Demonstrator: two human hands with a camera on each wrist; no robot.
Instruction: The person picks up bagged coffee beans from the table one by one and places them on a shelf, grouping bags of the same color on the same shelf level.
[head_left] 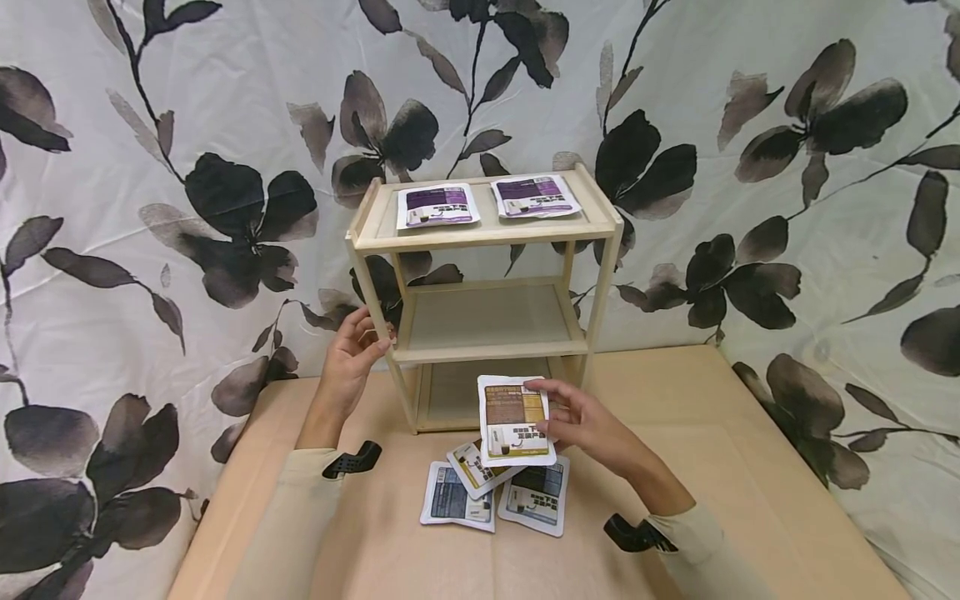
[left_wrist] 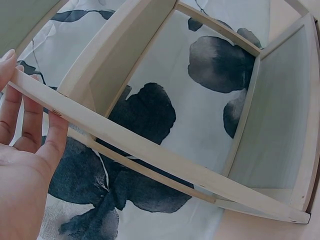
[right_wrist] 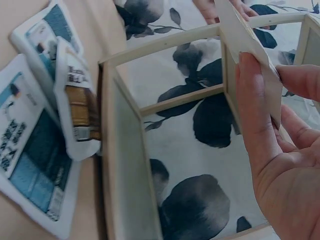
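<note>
My left hand (head_left: 352,354) holds the left front post of a small three-tier wooden shelf (head_left: 491,354); in the left wrist view the thumb and fingers (left_wrist: 34,120) lie around that post. My right hand (head_left: 588,421) pinches a white pouch with a brown and yellow label (head_left: 516,421) by its right edge, in front of the bottom tier. Edge-on, the same pouch (right_wrist: 257,55) shows between thumb and fingers in the right wrist view. Below it on the table lie a yellow-labelled pouch (head_left: 472,468) and two blue-labelled pouches, one left (head_left: 453,498) and one right (head_left: 536,500), partly overlapping.
Two purple-labelled pouches, one left (head_left: 437,206) and one right (head_left: 535,196), lie on the shelf's top tier. Behind the shelf hangs a white cloth (head_left: 480,100) with dark flowers, along the back edge of the light wooden table (head_left: 675,400).
</note>
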